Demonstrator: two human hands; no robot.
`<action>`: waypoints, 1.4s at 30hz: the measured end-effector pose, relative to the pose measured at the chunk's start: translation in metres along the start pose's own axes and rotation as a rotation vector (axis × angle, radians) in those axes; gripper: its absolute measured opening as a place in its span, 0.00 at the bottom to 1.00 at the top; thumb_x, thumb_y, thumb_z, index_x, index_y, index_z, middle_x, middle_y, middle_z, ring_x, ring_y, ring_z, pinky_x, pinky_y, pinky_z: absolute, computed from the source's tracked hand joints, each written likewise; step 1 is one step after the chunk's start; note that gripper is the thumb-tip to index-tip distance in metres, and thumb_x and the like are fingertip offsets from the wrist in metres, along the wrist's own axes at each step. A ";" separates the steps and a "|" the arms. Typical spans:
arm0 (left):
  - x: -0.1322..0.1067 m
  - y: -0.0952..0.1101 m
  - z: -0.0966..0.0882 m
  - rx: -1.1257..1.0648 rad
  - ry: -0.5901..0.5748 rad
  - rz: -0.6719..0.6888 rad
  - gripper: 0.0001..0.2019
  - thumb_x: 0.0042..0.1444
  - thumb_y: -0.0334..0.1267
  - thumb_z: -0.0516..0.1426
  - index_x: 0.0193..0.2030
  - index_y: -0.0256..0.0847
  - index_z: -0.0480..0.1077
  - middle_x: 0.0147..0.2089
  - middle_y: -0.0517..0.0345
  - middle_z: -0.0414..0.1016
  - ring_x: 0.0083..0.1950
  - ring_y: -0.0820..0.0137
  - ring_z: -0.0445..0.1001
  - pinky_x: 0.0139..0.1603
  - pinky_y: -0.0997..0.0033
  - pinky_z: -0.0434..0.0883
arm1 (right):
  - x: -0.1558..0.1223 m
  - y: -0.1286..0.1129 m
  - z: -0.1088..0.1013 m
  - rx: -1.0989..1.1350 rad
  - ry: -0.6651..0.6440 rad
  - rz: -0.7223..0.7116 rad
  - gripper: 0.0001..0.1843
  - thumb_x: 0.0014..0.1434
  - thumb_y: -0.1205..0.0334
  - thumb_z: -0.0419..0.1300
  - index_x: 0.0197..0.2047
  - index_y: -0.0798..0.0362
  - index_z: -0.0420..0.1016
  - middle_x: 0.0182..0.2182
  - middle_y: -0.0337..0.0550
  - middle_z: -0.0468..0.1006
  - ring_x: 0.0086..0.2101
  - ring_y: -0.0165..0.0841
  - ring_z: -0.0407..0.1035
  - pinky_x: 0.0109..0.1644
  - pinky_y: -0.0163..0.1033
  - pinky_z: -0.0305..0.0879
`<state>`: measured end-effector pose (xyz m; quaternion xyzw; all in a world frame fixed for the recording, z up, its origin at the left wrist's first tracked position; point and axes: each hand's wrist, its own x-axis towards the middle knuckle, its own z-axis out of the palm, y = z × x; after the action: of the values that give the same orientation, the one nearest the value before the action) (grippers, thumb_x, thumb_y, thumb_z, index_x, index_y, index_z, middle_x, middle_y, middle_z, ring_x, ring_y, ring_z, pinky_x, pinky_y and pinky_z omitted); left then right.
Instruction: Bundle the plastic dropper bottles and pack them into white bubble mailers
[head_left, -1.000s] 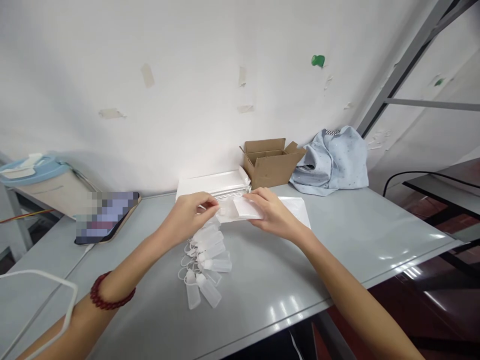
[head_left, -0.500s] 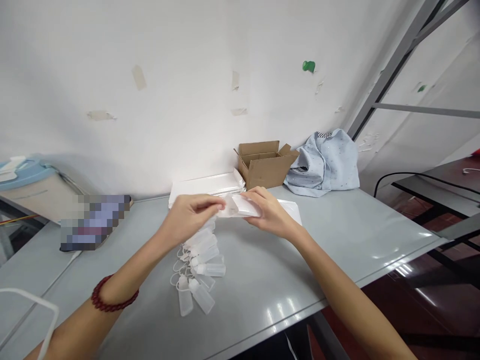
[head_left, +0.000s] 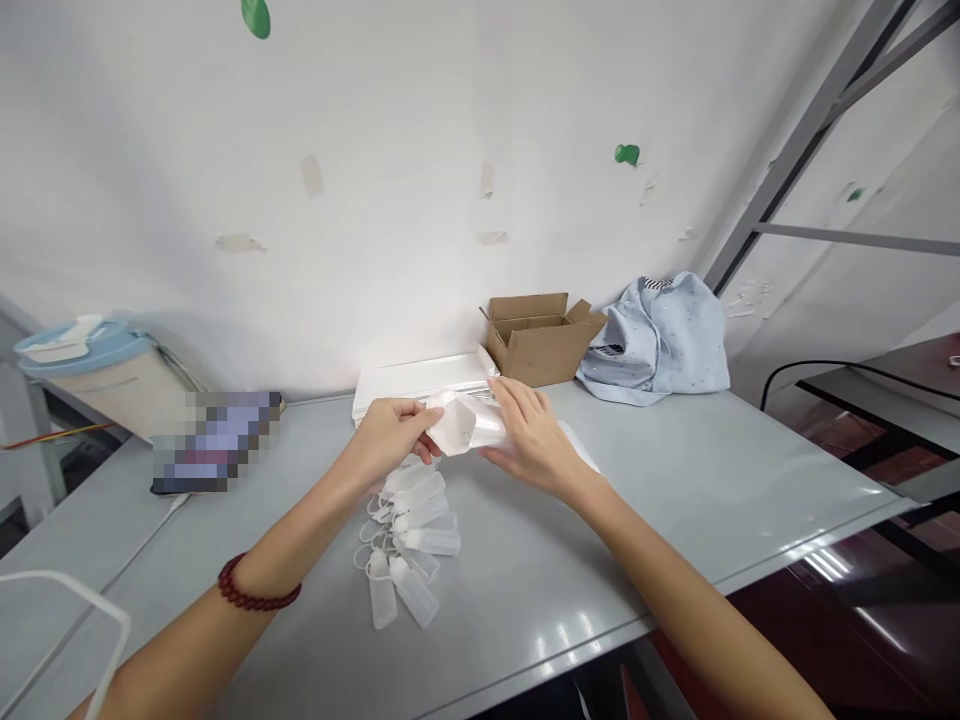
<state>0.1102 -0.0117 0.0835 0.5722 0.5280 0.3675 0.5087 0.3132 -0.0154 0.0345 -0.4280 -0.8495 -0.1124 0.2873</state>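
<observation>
Between my two hands is a white plastic bag (head_left: 480, 424), its mouth spread apart and facing left. My left hand (head_left: 394, 435) pinches the bag's flap at the mouth. The fingers of my right hand (head_left: 531, 435) wrap round the bag's body from the right, and part of the bag trails out behind that hand. Below my left hand, a heap of translucent squeeze bottles (head_left: 416, 540) with looped cap straps lies on the grey table (head_left: 525, 560). Whether anything is inside the bag I cannot tell.
A stack of flat white bags (head_left: 420, 378) lies against the wall. Right of it stand an open cardboard box (head_left: 547, 352) and a light blue cloth bag (head_left: 664, 345). A blurred-out phone (head_left: 221, 445) and a blue-lidded container (head_left: 97, 365) are at the left.
The bag's mouth has gone from nearly flat to spread wide, with my left hand now holding its flap. The whole view has shifted slightly.
</observation>
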 end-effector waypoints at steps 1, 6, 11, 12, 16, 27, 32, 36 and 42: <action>0.000 -0.001 0.002 -0.060 -0.001 -0.011 0.13 0.51 0.42 0.60 0.21 0.37 0.70 0.19 0.59 0.73 0.21 0.73 0.71 0.27 0.72 0.70 | 0.000 -0.003 0.003 -0.051 0.016 0.021 0.40 0.56 0.62 0.59 0.67 0.63 0.46 0.60 0.66 0.61 0.60 0.51 0.55 0.57 0.57 0.56; 0.003 -0.008 0.009 -0.175 -0.048 -0.014 0.10 0.52 0.39 0.56 0.25 0.36 0.73 0.25 0.54 0.77 0.27 0.70 0.74 0.30 0.70 0.72 | -0.001 -0.018 0.009 -0.209 -0.066 0.040 0.34 0.55 0.78 0.46 0.65 0.64 0.52 0.61 0.67 0.60 0.60 0.52 0.55 0.56 0.60 0.56; 0.001 -0.008 0.009 -0.176 -0.045 -0.024 0.12 0.52 0.38 0.56 0.22 0.35 0.73 0.21 0.56 0.74 0.21 0.72 0.70 0.23 0.73 0.69 | -0.002 -0.018 0.002 -0.194 -0.183 -0.001 0.34 0.53 0.75 0.51 0.65 0.62 0.55 0.60 0.69 0.60 0.58 0.54 0.57 0.53 0.64 0.57; 0.001 -0.007 0.009 -0.173 -0.041 -0.025 0.12 0.52 0.38 0.56 0.21 0.35 0.73 0.20 0.56 0.73 0.20 0.73 0.70 0.22 0.73 0.68 | -0.002 -0.018 0.001 -0.183 -0.171 -0.009 0.34 0.54 0.73 0.51 0.65 0.61 0.56 0.60 0.69 0.61 0.58 0.54 0.57 0.53 0.64 0.57; 0.000 -0.002 0.011 -0.169 -0.027 -0.018 0.14 0.53 0.38 0.56 0.19 0.36 0.71 0.19 0.57 0.72 0.20 0.74 0.69 0.23 0.74 0.68 | -0.003 -0.017 0.003 -0.089 -0.117 -0.096 0.29 0.55 0.74 0.49 0.61 0.58 0.62 0.57 0.61 0.68 0.56 0.47 0.61 0.56 0.62 0.54; -0.024 -0.024 0.014 0.593 0.035 0.777 0.15 0.58 0.33 0.53 0.51 0.42 0.71 0.55 0.47 0.71 0.56 0.59 0.70 0.51 0.57 0.74 | -0.004 -0.009 0.009 0.068 0.028 -0.076 0.22 0.55 0.77 0.50 0.50 0.52 0.73 0.52 0.50 0.75 0.49 0.39 0.71 0.58 0.55 0.57; -0.020 -0.042 0.022 1.025 0.156 1.116 0.18 0.61 0.24 0.47 0.57 0.33 0.64 0.54 0.40 0.73 0.56 0.58 0.72 0.54 0.56 0.73 | -0.006 -0.011 0.015 0.070 0.165 -0.153 0.19 0.58 0.77 0.48 0.46 0.52 0.74 0.46 0.50 0.79 0.43 0.36 0.74 0.53 0.50 0.64; -0.016 -0.045 0.026 1.162 0.275 1.248 0.16 0.62 0.21 0.44 0.50 0.32 0.68 0.44 0.42 0.77 0.47 0.59 0.77 0.44 0.61 0.77 | -0.006 -0.013 0.017 0.099 0.294 -0.099 0.19 0.59 0.74 0.49 0.52 0.56 0.68 0.43 0.52 0.79 0.39 0.35 0.75 0.43 0.41 0.71; -0.015 -0.040 0.017 1.231 0.097 1.024 0.13 0.62 0.27 0.46 0.37 0.36 0.71 0.33 0.49 0.77 0.32 0.62 0.76 0.31 0.64 0.74 | -0.006 -0.019 0.014 -0.044 0.215 -0.275 0.15 0.62 0.76 0.48 0.44 0.57 0.72 0.35 0.49 0.80 0.34 0.34 0.75 0.35 0.38 0.70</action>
<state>0.1152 -0.0325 0.0425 0.9046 0.3294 0.2225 -0.1535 0.2956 -0.0248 0.0205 -0.2992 -0.8618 -0.2143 0.3490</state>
